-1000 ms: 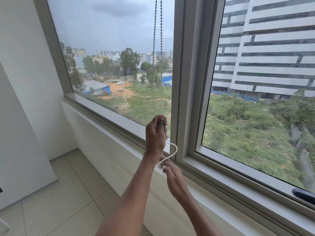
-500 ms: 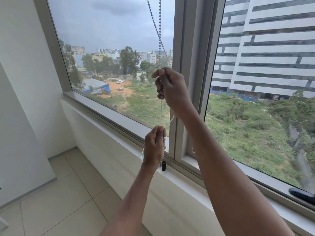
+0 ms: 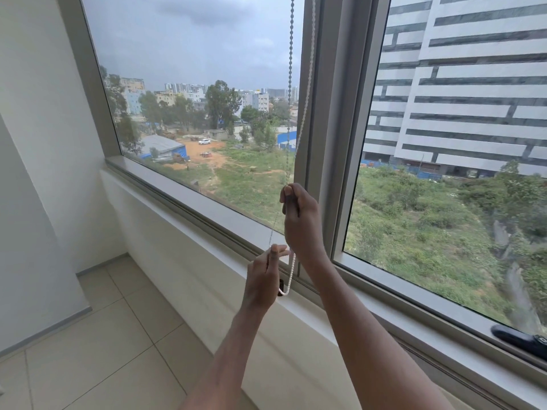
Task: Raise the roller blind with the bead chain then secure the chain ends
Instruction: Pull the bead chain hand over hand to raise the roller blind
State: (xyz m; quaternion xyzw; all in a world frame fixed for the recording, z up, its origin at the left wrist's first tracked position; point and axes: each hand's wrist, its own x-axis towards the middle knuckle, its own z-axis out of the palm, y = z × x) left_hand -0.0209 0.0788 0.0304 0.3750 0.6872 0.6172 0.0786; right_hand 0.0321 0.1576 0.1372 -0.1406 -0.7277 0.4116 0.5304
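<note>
While both hands pinch the chain, right hand fisted at 12 o'clock, left hand fingertip-gripping at 6; loop bottom hangs by sill. Blind out of view. Judged mid-pull; next needs a hand-over-hand regrip.

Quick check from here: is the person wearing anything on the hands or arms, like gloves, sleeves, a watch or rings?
No. The left hand and the right hand are both bare, with no gloves. Both forearms are uncovered right down to the bottom edge of the picture, so no sleeve shows. No watch, band or ring can be seen on the wrists or on the visible fingers.
</note>
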